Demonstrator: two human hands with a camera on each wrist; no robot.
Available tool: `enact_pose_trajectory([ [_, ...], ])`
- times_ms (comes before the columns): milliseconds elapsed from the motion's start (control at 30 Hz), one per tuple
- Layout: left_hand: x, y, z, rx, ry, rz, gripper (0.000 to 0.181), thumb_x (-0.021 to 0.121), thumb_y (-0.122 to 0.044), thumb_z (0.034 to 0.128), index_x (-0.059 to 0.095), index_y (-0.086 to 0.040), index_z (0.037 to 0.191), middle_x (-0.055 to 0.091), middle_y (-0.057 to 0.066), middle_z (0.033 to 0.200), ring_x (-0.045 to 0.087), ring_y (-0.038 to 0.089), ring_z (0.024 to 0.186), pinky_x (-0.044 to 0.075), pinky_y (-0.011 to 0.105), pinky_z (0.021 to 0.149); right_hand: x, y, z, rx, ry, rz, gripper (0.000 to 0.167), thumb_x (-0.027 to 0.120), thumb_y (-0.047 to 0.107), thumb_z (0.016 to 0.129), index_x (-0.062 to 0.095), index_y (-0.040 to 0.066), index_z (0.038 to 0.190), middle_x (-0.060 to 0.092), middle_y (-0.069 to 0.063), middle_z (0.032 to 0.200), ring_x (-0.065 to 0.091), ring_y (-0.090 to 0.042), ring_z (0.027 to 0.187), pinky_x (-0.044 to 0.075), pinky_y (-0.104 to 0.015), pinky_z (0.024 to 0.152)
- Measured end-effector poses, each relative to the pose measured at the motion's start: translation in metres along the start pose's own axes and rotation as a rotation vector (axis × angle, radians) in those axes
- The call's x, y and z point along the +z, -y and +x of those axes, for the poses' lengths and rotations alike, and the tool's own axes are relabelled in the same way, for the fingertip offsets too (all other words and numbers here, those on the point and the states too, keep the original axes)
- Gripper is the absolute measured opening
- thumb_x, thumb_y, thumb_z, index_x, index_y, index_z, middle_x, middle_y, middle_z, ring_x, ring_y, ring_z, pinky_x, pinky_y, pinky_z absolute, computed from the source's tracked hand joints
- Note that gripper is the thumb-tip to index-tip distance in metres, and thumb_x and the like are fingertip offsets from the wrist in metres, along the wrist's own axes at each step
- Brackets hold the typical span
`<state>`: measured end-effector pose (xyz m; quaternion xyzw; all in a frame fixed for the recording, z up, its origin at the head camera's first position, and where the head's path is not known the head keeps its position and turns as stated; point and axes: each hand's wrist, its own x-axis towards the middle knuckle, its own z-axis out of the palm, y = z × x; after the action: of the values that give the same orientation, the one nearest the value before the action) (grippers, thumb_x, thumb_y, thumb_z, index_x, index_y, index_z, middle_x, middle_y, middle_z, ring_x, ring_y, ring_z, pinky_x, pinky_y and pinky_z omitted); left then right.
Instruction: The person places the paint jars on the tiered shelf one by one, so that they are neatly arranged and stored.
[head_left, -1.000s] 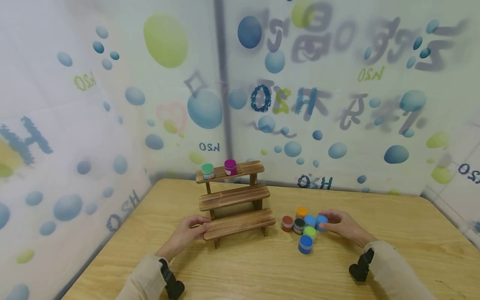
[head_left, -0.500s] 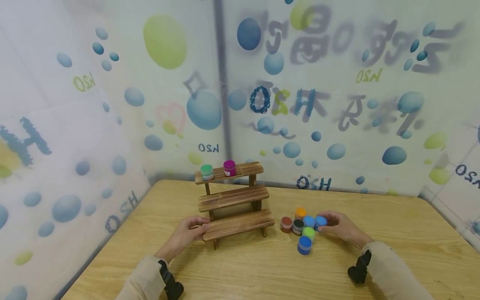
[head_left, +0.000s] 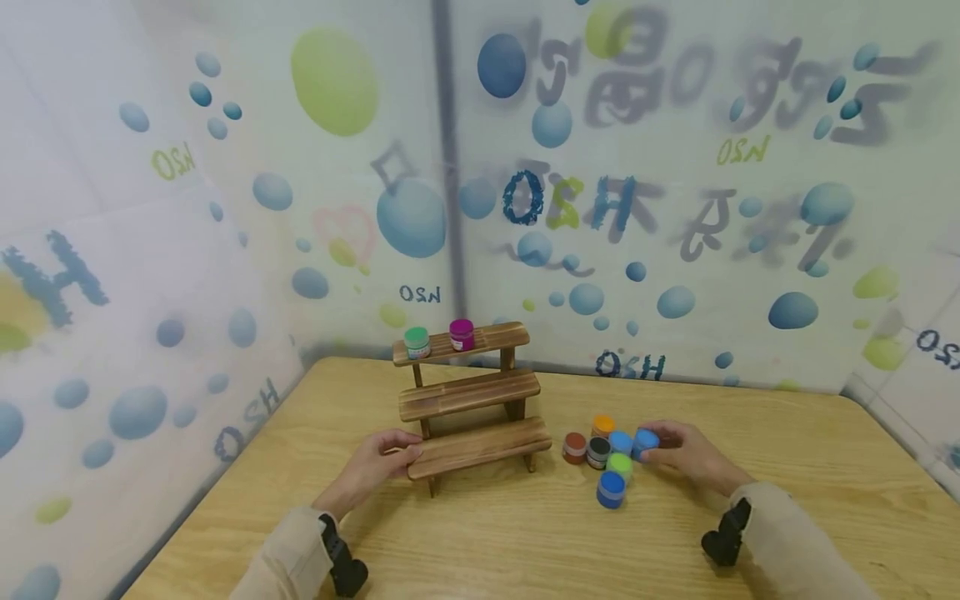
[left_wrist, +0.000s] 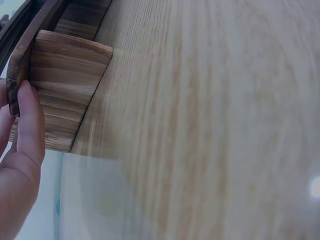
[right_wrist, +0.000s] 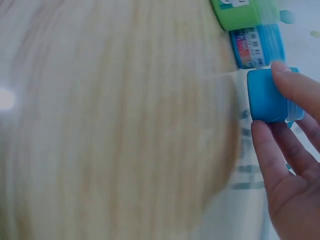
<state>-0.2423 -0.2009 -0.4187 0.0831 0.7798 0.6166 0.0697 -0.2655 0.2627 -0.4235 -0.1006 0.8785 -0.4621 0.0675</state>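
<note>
A three-tier wooden shelf [head_left: 480,450] stands left of centre, its bottom board's left end pinched by my left hand [head_left: 372,468]. The left wrist view shows thumb and fingers of that hand [left_wrist: 22,145] around the board edge [left_wrist: 17,70]. My right hand [head_left: 692,454] pinches a light blue jar [head_left: 645,444] at the right of the jar group; in the right wrist view the jar [right_wrist: 270,95] sits between thumb and fingertips, a little apart from another blue jar [right_wrist: 257,46]. On the top board are a green jar [head_left: 417,342] and a magenta jar [head_left: 462,335].
Beside the shelf's right end stand a red-brown jar [head_left: 574,447], a black jar [head_left: 598,452], an orange jar [head_left: 603,427], a light blue jar [head_left: 620,442], a lime jar [head_left: 619,467] and a dark blue jar [head_left: 611,489]. A patterned curtain [head_left: 675,333] hangs behind the table [head_left: 480,550].
The light blue jar in my right hand has shifted slightly up and away from its neighbour. My left hand keeps its hold on the shelf.
</note>
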Motion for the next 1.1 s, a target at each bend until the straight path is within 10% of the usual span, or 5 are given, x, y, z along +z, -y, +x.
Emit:
enact_pose_trajectory([
  [733,-0.002,0.0,-0.001,-0.006,0.02,-0.008,0.032,0.061,-0.017,0.0845,0.056,0.007,0.106,0.054,0.015,0.109,0.056,0.018,0.088,0.049,0.031,0.071,-0.028,0.049,0.001,-0.062,-0.005,-0.077,0.062,0.06,0.035,0.083,0.041,0.0,0.13,0.054,-0.016,0.111,0.051,-0.029,0.1,0.044,-0.043,0.082],
  [1100,-0.003,0.002,0.001,0.042,0.054,-0.004,0.03,0.059,-0.016,0.0859,0.056,0.006,0.106,0.055,0.014,0.107,0.056,0.016,0.087,0.05,0.03,0.071,-0.028,0.102,0.015,-0.301,0.003,-0.157,0.049,0.063,0.021,0.083,0.049,-0.007,0.121,0.059,-0.016,0.103,0.056,-0.029,0.093,0.048,-0.037,0.075],
])
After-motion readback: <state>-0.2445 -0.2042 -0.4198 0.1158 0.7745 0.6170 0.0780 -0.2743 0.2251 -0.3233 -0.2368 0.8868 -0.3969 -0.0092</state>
